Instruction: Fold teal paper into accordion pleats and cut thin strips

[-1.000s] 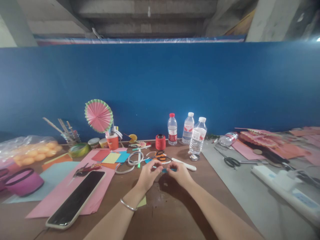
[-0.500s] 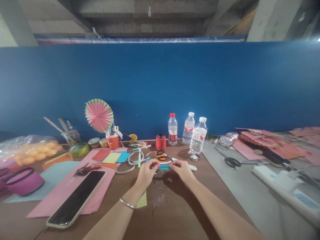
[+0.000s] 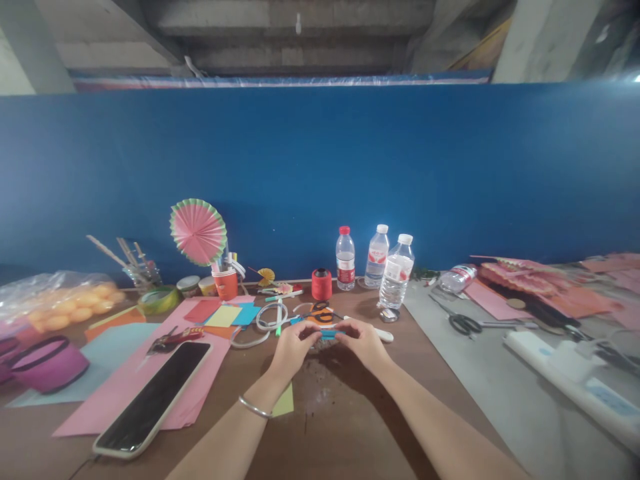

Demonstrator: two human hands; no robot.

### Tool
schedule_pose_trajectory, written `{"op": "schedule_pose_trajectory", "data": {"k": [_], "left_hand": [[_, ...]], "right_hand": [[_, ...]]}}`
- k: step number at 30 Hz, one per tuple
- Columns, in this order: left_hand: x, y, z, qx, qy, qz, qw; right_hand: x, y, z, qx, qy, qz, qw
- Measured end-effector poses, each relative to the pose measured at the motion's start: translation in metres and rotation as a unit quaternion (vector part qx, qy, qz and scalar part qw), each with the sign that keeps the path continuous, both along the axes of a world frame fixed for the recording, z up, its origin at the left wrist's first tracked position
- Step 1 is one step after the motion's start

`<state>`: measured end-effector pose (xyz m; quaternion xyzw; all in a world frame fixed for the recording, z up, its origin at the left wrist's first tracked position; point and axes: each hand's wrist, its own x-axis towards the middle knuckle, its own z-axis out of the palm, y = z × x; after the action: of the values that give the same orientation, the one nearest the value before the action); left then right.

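A narrow folded strip of blue paper (image 3: 329, 335) is stretched between my two hands, just above the brown table. My left hand (image 3: 296, 343), with a silver bangle on the wrist, pinches its left end. The right end is pinched by my right hand (image 3: 364, 341). Fingers cover both ends of the strip. Right behind it lie orange-handled scissors (image 3: 323, 311), and a spool of red thread (image 3: 321, 285) stands farther back. A yellow paper piece (image 3: 284, 401) lies partly under my left forearm.
To the left are a phone (image 3: 153, 400) on pink paper (image 3: 195, 407), coloured squares (image 3: 223, 315) and a pink paper fan (image 3: 199, 231) in a cup. Water bottles (image 3: 345, 260) stand at the back. A power strip (image 3: 570, 380) and black-handled scissors (image 3: 465, 325) lie right.
My hands have come slightly closer together along the blue paper strip, and less of it shows between them. The things on the table have stayed put.
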<state>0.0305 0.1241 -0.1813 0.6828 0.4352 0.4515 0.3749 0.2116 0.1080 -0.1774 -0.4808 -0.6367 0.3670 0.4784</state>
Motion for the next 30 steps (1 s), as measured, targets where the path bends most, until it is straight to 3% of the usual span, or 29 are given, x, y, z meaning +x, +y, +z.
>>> {"op": "schedule_pose_trajectory", "data": {"k": [20, 25, 30], "left_hand": [[0.0030, -0.0036, 0.0051, -0.029, -0.001, -0.006, 1.000], [0.0049, -0.0084, 0.0069, -0.011, 0.017, -0.023, 1.000], [0.0067, -0.0099, 0.0066, -0.011, 0.017, -0.043, 0.999]], "right_hand": [[0.0009, -0.0023, 0.0003, 0.037, -0.082, -0.035, 0.995], [-0.0019, -0.0052, 0.0022, 0.062, -0.096, -0.011, 0.993], [-0.0048, -0.0058, 0.0048, 0.032, -0.072, 0.020, 0.997]]}}
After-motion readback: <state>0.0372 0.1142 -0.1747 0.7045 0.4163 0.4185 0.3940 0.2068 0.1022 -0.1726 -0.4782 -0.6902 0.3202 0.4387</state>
